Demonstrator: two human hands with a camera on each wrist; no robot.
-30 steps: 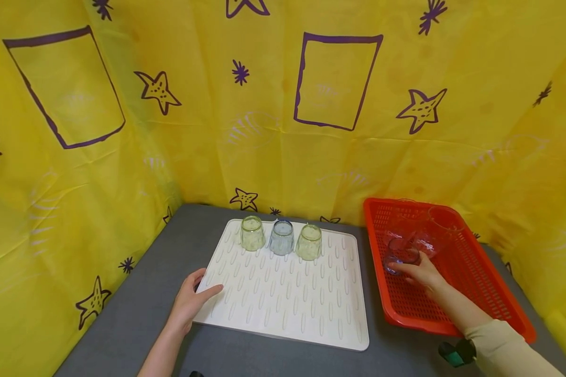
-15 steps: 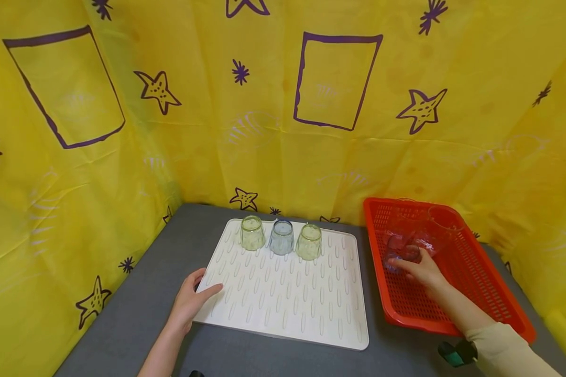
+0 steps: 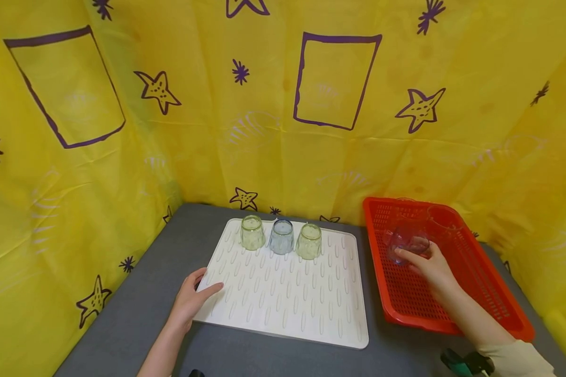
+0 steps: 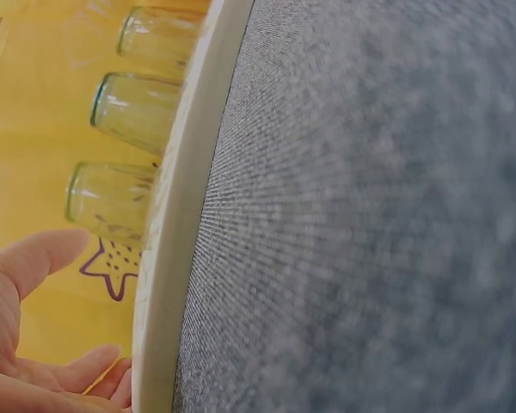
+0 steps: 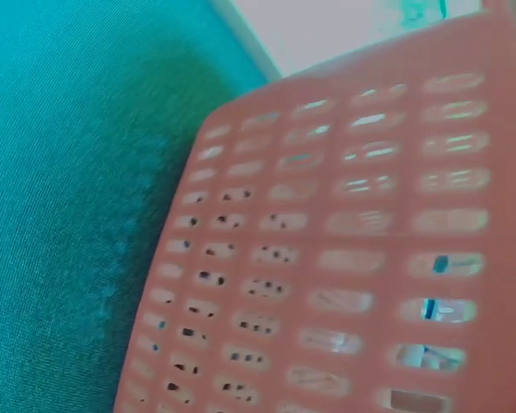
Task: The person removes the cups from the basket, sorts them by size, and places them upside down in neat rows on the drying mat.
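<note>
My right hand (image 3: pixel 429 268) grips a drinking glass with a bluish tint (image 3: pixel 399 243) inside the red basket (image 3: pixel 383 293). The thumb is on the near side, and the other fingers are partly hidden behind the glass. My left hand (image 3: pixel 188 299) is at the left edge of a white ridged drying mat (image 3: pixel 283 298), thumb stretched over its top and fingertips right at its side, as the left wrist view shows. Along the mat's far edge, a green glass (image 3: pixel 252 235), a blue glass (image 3: pixel 281 240) and another green glass (image 3: pixel 308 244) stand upside down.
More clear glassware (image 3: pixel 445 220) lies in the far part of the basket. The right wrist view shows mostly the slotted basket wall (image 5: pixel 310 249). Both mat and basket sit on a grey table (image 3: pixel 137 293), with a yellow patterned curtain (image 3: pixel 264 157) behind and at the sides.
My right hand has taken the bluish glass and lifted it slightly, tilting it a little and shifting to the right. The left hand, the mat and its three glasses have stayed in place.
</note>
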